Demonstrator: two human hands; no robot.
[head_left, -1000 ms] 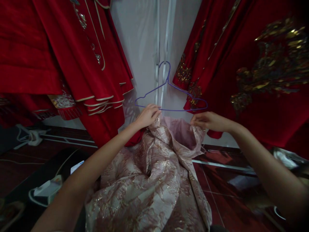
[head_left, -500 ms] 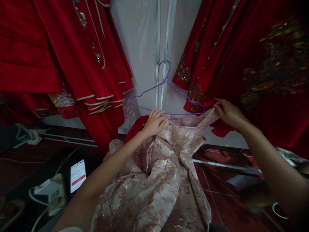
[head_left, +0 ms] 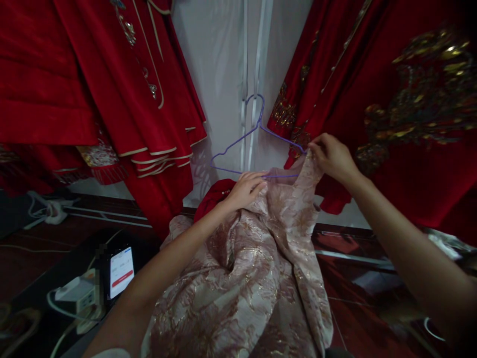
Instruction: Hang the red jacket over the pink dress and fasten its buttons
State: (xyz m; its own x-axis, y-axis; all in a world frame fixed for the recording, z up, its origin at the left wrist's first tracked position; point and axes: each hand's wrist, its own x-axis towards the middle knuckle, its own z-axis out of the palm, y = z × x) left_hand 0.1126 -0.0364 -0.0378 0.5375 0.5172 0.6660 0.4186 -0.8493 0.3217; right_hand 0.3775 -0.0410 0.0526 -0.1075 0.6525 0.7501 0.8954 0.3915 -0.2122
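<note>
A pale pink brocade dress (head_left: 253,263) with gold floral patterning hangs down towards me in the middle of the view. Behind its neckline is a purple wire hanger (head_left: 238,139), its hook up by a white metal rail. My right hand (head_left: 331,156) pinches the dress's right shoulder strap, which now covers the hanger's right end. My left hand (head_left: 248,189) is closed over the left part of the neckline, beside the hanger's bottom bar. The hanger's left end is bare. The fabric under my left fingers is partly hidden.
Red garments with trim hang at the left (head_left: 149,99) and more with gold embroidery at the right (head_left: 372,99). A lit phone (head_left: 121,272) and a power strip (head_left: 87,301) with cables lie on a dark surface at lower left. White rails (head_left: 245,59) stand behind the hanger.
My right hand has moved left and slightly up, bringing the strap over the hanger's right end. The hanger has shifted a little to the right. My left hand has moved slightly right.
</note>
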